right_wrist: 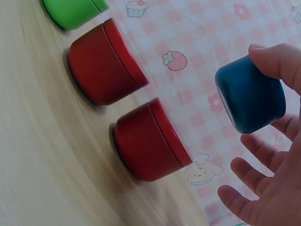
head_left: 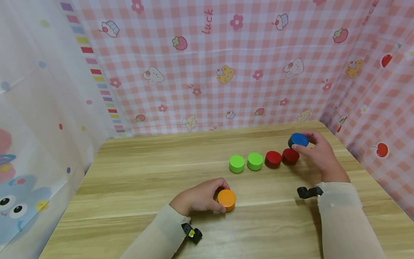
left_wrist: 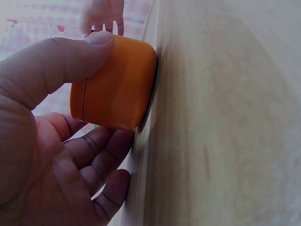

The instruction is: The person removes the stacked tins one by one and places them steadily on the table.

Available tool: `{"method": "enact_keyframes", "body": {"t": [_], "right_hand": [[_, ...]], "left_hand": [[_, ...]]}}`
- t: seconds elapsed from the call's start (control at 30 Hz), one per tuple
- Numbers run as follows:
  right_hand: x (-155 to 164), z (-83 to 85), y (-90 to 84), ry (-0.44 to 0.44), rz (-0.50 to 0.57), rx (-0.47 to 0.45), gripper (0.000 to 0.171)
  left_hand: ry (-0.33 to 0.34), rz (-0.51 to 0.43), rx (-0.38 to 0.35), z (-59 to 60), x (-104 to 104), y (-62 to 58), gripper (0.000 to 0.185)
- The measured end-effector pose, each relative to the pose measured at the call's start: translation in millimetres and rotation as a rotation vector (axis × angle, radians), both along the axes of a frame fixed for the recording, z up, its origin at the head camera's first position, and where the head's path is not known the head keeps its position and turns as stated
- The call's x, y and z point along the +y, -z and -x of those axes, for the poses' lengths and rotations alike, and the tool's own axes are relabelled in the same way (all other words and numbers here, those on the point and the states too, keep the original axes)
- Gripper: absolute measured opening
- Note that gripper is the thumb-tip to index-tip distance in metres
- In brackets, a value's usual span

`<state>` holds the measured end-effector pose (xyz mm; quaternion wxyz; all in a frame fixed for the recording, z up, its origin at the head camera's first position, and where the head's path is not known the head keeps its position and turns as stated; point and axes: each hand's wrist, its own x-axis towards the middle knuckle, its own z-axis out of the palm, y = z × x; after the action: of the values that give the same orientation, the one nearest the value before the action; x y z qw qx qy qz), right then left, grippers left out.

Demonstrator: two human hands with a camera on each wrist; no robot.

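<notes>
My left hand (head_left: 202, 196) pinches a small round orange tin (head_left: 227, 200) between thumb and fingers. In the left wrist view the orange tin (left_wrist: 120, 84) has its base at the wooden surface; whether it touches is hard to tell. Farther right, my right hand (head_left: 320, 154) holds a blue tin (head_left: 299, 140) in the air by its sides. Below the blue tin (right_wrist: 251, 96) stands a red tin (head_left: 290, 157), with another red tin (head_left: 273, 159) just left of it. Two light green tins, one inner (head_left: 255, 161) and one outer (head_left: 237, 164), continue this row leftward.
The wooden table (head_left: 145, 169) carries all the tins. A pink checked cloth (head_left: 207, 72) hangs behind its back edge and along the right. A white patterned curtain (head_left: 38, 90) hangs at the left. Each sleeve bears a small black camera, left (head_left: 192, 233) and right (head_left: 308, 192).
</notes>
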<state>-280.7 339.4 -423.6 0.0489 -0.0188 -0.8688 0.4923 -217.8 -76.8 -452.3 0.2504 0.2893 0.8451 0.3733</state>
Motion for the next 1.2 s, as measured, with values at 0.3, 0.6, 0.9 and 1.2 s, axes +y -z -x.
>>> {"method": "enact_keyframes", "body": {"t": [0.3, 0.6, 0.9, 1.2], "right_hand": [[13.1, -0.3, 12.5, 0.081, -0.001, -0.019, 0.079], [21.9, -3.5, 19.7, 0.113, 0.019, -0.028, 0.081], [28.8, -2.9, 28.6, 0.144, 0.043, -0.053, 0.083], [34.2, -2.7, 37.1, 0.124, 0.007, -0.081, 0.08]], "left_hand": [[-0.012, 0.014, -0.021, 0.4, 0.6, 1.4, 0.049], [-0.006, 0.016, -0.007, 1.0, 0.5, 2.0, 0.05], [-0.005, 0.019, -0.009, 0.8, 0.3, 1.2, 0.049], [-0.007, 0.017, -0.003, 0.8, 0.2, 0.4, 0.049]]}}
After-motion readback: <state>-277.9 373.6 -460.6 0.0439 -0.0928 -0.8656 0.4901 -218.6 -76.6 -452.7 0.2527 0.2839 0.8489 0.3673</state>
